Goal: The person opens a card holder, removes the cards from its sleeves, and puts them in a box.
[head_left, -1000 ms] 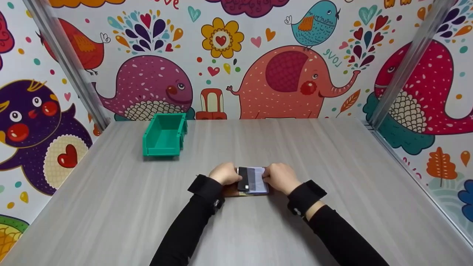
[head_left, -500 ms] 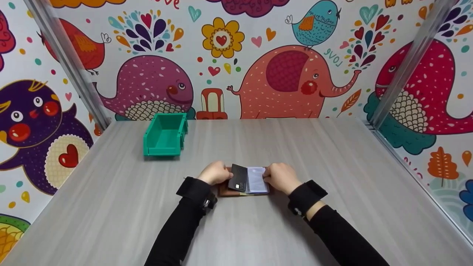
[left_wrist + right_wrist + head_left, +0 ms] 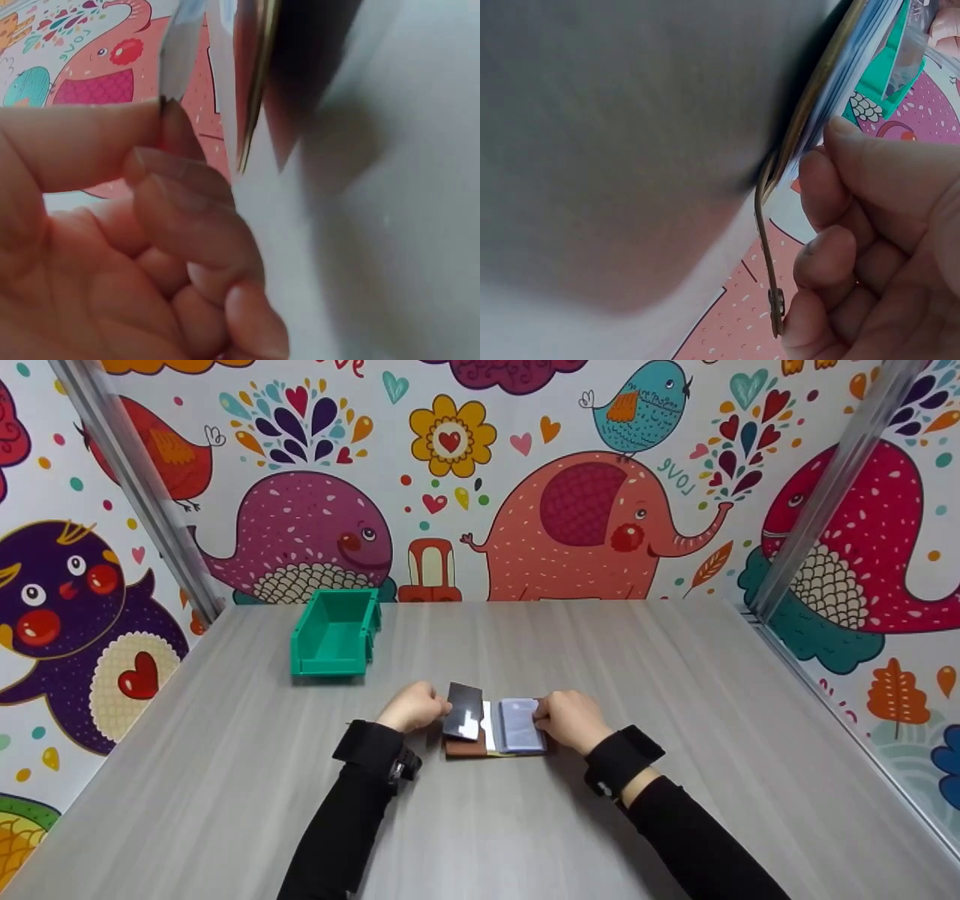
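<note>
A brown card holder (image 3: 466, 748) lies spread on the table, with clear plastic sleeves (image 3: 519, 729) stacked on its right half and a white strip by the middle. My left hand (image 3: 412, 707) pinches a dark card (image 3: 463, 711) by its left edge, tilted over the holder's left half. In the left wrist view, thumb and forefinger meet on the card's edge (image 3: 180, 64). At the right side, my right hand (image 3: 571, 721) pinches the sleeves' edge between thumb and forefinger. A thin strap with a snap (image 3: 768, 247) sticks out beside those fingers in the right wrist view.
A green plastic bin (image 3: 328, 667) stands at the table's back left. Printed cartoon panels (image 3: 450, 510) enclose the table at the back and sides, with metal posts (image 3: 142, 487) at the corners. Bare grey tabletop (image 3: 712, 697) lies to the right of the holder.
My left hand has moved left with the dark card, turning it away from the clear sleeves and uncovering the white strip. The right hand has stayed in place.
</note>
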A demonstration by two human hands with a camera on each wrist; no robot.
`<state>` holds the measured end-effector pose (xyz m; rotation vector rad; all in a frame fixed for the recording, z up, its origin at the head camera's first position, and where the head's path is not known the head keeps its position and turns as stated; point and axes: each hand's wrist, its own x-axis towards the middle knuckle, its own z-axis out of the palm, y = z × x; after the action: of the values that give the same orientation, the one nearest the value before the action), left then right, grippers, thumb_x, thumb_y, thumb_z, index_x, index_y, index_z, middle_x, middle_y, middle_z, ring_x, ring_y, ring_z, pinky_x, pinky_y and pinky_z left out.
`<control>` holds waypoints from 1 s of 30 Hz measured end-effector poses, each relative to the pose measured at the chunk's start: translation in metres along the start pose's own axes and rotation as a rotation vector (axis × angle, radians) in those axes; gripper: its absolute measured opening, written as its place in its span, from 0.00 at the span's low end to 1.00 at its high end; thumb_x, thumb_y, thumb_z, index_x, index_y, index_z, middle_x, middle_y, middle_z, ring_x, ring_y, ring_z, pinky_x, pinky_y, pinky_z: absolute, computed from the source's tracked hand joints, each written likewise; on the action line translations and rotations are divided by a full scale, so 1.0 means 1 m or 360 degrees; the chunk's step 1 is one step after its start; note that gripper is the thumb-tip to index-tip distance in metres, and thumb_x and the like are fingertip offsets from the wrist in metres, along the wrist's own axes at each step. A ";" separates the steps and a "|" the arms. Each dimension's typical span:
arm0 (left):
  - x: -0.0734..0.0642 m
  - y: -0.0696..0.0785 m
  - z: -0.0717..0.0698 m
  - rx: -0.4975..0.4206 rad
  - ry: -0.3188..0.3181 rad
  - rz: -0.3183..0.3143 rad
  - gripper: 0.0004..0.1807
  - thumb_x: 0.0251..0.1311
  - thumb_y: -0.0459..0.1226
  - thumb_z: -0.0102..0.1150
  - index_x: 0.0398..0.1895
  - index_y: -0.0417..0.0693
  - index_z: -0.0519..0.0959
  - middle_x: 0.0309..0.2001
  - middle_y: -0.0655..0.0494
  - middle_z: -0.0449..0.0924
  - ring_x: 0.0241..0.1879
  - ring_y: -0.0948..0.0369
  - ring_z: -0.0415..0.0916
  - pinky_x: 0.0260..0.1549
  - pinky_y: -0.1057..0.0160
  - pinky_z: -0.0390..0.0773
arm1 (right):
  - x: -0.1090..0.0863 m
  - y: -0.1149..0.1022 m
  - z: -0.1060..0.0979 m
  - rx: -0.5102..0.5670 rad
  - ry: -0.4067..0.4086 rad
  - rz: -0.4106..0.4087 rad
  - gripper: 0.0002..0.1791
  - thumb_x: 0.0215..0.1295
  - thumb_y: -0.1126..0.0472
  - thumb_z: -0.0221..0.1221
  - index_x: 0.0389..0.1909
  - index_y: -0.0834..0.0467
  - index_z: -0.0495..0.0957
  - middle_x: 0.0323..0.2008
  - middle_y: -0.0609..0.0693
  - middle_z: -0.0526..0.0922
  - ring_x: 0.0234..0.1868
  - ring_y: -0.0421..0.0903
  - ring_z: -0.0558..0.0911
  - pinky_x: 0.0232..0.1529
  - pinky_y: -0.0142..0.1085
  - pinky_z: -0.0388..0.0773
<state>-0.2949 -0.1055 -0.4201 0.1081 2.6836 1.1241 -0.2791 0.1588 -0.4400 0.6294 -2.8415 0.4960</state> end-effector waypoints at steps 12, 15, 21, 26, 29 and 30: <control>0.002 -0.007 -0.060 0.0156 0.0155 -0.0008 0.17 0.65 0.36 0.56 0.18 0.47 0.67 0.22 0.55 0.65 0.23 0.59 0.64 0.24 0.62 0.66 | 0.003 0.002 0.000 0.0001 -0.0027 0.0006 0.05 0.53 0.68 0.71 0.31 0.58 0.90 0.34 0.53 0.88 0.35 0.54 0.85 0.36 0.49 0.79; 0.002 -0.009 -0.078 0.0207 0.0232 0.0009 0.21 0.65 0.36 0.56 0.14 0.49 0.64 0.19 0.57 0.63 0.20 0.60 0.62 0.22 0.63 0.64 | 0.003 0.001 0.000 0.0001 -0.0038 0.0012 0.05 0.53 0.68 0.71 0.31 0.58 0.90 0.34 0.53 0.88 0.35 0.54 0.85 0.37 0.49 0.79; 0.003 -0.011 -0.108 0.0273 0.0322 0.0007 0.23 0.67 0.38 0.55 0.12 0.50 0.64 0.17 0.59 0.62 0.19 0.61 0.61 0.23 0.63 0.64 | 0.003 -0.001 0.000 -0.0002 -0.0045 0.0023 0.05 0.53 0.68 0.71 0.31 0.58 0.90 0.35 0.53 0.88 0.35 0.54 0.85 0.37 0.48 0.79; 0.003 -0.014 -0.126 0.0297 0.0367 -0.0052 0.25 0.70 0.40 0.53 0.12 0.50 0.62 0.14 0.60 0.57 0.17 0.62 0.57 0.22 0.63 0.59 | 0.002 -0.001 0.000 0.0006 -0.0038 0.0026 0.05 0.52 0.67 0.72 0.31 0.58 0.90 0.33 0.53 0.88 0.34 0.55 0.85 0.37 0.49 0.79; 0.005 -0.016 -0.134 0.0273 0.0378 -0.0084 0.26 0.71 0.40 0.53 0.12 0.50 0.62 0.14 0.60 0.57 0.16 0.63 0.56 0.21 0.63 0.59 | 0.002 0.000 0.000 -0.0001 -0.0027 0.0007 0.05 0.52 0.68 0.72 0.31 0.58 0.89 0.32 0.53 0.88 0.34 0.55 0.85 0.37 0.49 0.79; 0.005 -0.016 -0.137 0.0259 0.0383 -0.0090 0.26 0.71 0.40 0.53 0.12 0.50 0.62 0.15 0.59 0.58 0.16 0.63 0.56 0.21 0.63 0.60 | 0.001 0.000 0.000 -0.0002 -0.0028 0.0007 0.05 0.52 0.68 0.72 0.31 0.59 0.89 0.33 0.53 0.88 0.35 0.55 0.85 0.37 0.49 0.79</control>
<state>-0.3323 -0.2107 -0.3398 -0.0810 2.9675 0.9558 -0.2801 0.1582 -0.4393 0.6303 -2.8599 0.4916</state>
